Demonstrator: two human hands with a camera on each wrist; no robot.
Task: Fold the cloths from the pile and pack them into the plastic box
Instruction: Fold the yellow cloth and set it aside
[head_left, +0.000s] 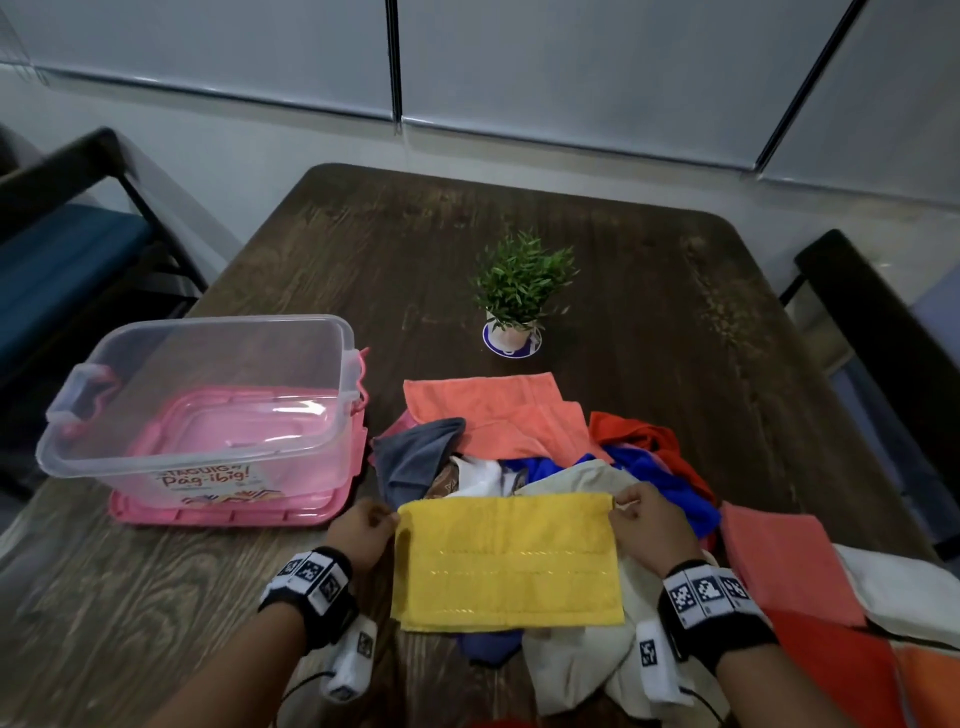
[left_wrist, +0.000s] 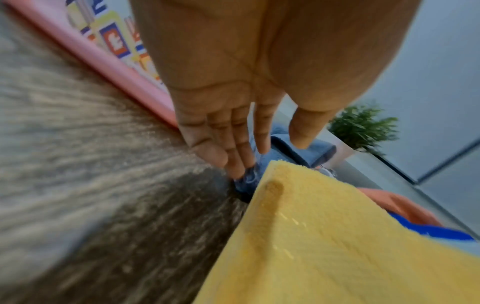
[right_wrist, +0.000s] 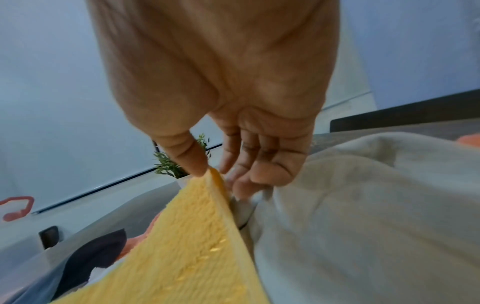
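Observation:
A yellow cloth (head_left: 506, 561), folded into a rectangle, lies at the near middle of the table on top of other cloths. My left hand (head_left: 384, 519) is at its far left corner; in the left wrist view this left hand (left_wrist: 280, 152) has straight fingers and a spread thumb, just off the yellow cloth (left_wrist: 324, 236). My right hand (head_left: 621, 506) pinches the far right corner, with the thumb (right_wrist: 197, 166) against the yellow cloth (right_wrist: 194, 246). The clear plastic box (head_left: 234, 364) stands at the left on its pink lid (head_left: 228, 514). The pile of cloths (head_left: 519, 441) lies behind the yellow one.
A small potted plant (head_left: 519, 291) stands behind the pile. A cream cloth (right_wrist: 363, 216) lies under my right hand, and salmon and white cloths (head_left: 784, 561) sit at the right table edge. Dark chairs (head_left: 883, 322) flank the table.

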